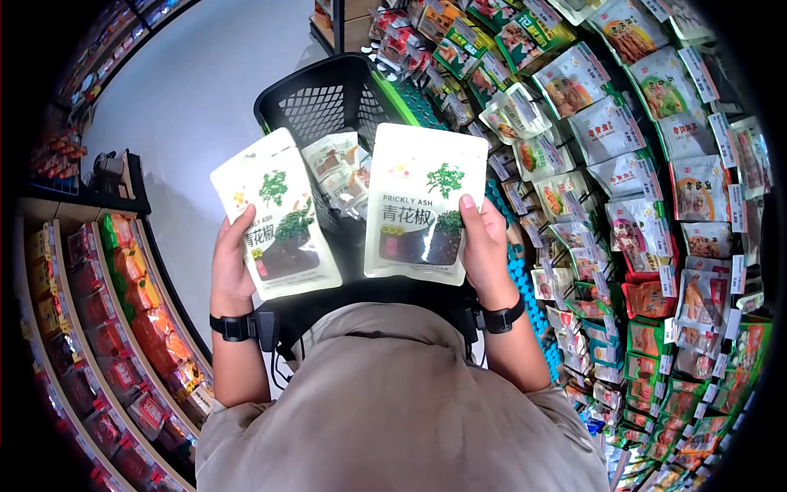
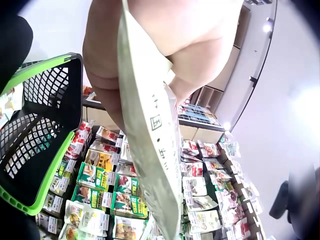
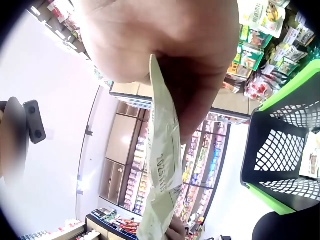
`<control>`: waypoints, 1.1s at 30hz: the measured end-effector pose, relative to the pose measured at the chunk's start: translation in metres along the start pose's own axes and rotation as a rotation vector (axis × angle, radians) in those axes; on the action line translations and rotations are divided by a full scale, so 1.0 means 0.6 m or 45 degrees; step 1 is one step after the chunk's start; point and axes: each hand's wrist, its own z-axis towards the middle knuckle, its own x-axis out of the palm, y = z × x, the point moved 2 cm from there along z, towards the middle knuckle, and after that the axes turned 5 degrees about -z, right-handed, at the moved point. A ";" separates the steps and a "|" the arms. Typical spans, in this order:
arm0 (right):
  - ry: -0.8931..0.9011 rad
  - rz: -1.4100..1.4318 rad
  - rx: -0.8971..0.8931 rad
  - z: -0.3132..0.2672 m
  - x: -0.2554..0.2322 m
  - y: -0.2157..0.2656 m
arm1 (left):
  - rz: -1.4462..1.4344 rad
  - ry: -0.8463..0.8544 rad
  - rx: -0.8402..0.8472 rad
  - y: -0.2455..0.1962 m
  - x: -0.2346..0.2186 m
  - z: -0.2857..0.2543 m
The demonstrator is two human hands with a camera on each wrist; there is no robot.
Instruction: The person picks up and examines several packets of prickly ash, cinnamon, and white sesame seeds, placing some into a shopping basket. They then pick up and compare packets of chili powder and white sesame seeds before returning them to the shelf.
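Observation:
Two pale pouches printed "PRICKLY ASH" are held up side by side in the head view. My left hand grips the left pouch by its outer edge, thumb on the front; this pouch tilts. The right pouch, nearly upright, is pinched at its outer edge by my right hand. Seen edge-on in the left wrist view, the pouch hangs from the left hand. Likewise the right wrist view shows the other pouch under the right hand. The fingers behind both pouches are mostly hidden.
Behind the pouches stands a black basket with green trim, with several packets inside. Hanging packets fill the rack on the right. Shelves of packaged goods line the left, and pale floor shows beyond.

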 end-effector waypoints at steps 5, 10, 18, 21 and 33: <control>0.008 0.029 0.065 0.013 -0.014 0.006 | -0.066 -0.095 0.025 0.010 0.002 -0.002; 0.027 -0.240 -0.147 0.013 -0.020 0.006 | 0.089 0.148 -0.127 0.047 0.068 0.006; 0.264 0.024 -0.259 0.005 0.012 -0.024 | 0.258 0.353 -0.216 0.141 0.140 0.035; 0.458 -0.023 0.007 -0.001 -0.022 -0.043 | 0.342 0.380 -0.209 0.153 0.139 0.038; 0.393 -0.499 -0.142 0.026 -0.118 0.136 | 0.659 0.328 -0.196 0.152 0.176 -0.007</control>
